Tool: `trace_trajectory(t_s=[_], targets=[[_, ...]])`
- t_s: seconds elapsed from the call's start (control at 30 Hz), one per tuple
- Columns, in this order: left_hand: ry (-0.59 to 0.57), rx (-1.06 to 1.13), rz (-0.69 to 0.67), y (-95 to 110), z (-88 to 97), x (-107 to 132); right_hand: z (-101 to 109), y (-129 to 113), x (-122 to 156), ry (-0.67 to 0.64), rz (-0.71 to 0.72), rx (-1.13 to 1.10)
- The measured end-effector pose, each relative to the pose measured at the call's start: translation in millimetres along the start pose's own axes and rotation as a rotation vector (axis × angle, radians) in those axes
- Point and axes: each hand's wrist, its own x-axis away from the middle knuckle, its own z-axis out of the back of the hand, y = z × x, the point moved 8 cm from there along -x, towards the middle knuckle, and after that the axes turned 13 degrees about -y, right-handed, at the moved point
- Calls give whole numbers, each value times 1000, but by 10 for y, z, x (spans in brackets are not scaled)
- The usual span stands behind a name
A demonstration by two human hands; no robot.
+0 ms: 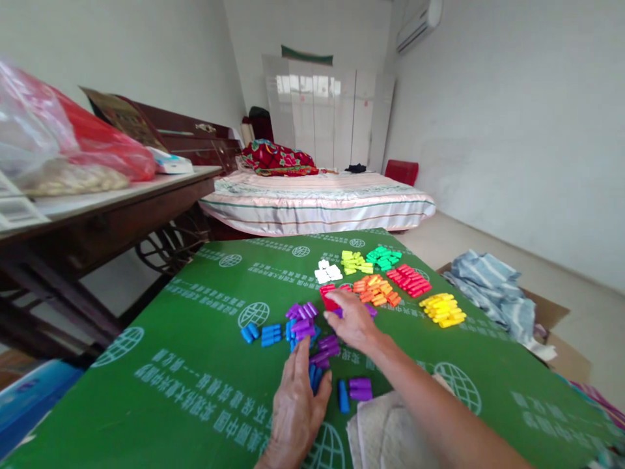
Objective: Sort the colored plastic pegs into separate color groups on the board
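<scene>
My left hand [297, 397] lies low over the green board, fingers stretched forward and thumb apart. Its fingertips touch a mixed heap of small tube-shaped purple pieces [303, 327] and blue pieces [271, 335]; some blue ones lie between thumb and fingers. My right hand [354, 319] reaches in from the right, with a gap between thumb and index finger. Its fingertips are at a small group of red pieces [328, 290], partly hidden by the hand. More purple pieces [360, 389] and a blue piece [343, 396] lie nearer to me.
Sorted groups of white [327, 271], lime [356, 262], green [384, 258], orange [376, 290], pinkish-red [409, 281] and yellow pieces [442, 310] lie at the far right of the green board [195, 352]. A beige cloth [381, 430] lies under my right forearm. A sewing table [185, 185] stands left.
</scene>
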Motion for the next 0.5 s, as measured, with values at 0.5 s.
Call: trace_trajectory(t_s=[0.5], targets=[[-96, -327, -293, 450, 45, 81, 1333, 2201, 59, -26, -861, 322]])
